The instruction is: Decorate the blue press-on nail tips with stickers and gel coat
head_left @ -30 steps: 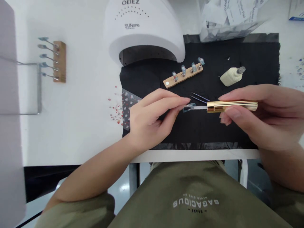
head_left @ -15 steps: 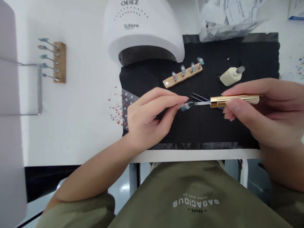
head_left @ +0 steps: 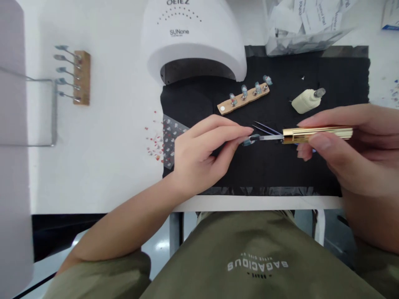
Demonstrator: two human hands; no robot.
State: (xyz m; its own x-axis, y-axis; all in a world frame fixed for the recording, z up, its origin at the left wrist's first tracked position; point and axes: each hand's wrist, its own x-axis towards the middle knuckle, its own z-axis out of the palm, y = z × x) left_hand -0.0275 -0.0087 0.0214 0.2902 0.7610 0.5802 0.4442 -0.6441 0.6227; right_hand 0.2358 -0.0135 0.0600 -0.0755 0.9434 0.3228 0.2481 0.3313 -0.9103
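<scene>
My left hand (head_left: 202, 153) pinches a small blue-grey nail tip (head_left: 250, 140) between thumb and forefinger over the black mat (head_left: 274, 174). My right hand (head_left: 346, 153) is closed on a gold brush handle (head_left: 318, 133), whose thin silver neck (head_left: 270, 137) points left and meets the nail tip. A pair of dark tweezers (head_left: 264, 128) lies on the mat just behind the brush. Both hands hover close together near the mat's middle.
A white SUNone nail lamp (head_left: 191, 37) stands at the back. On the mat lie a wooden strip with several nail tips (head_left: 244, 98) and a cream bottle (head_left: 305, 102). A second wooden holder with several pins (head_left: 81, 77) sits at left. A clear box of papers (head_left: 307, 25) is behind.
The brush has shifted slightly right and its neck stays against the nail tip. My left hand keeps its pinch; the view has drifted a little.
</scene>
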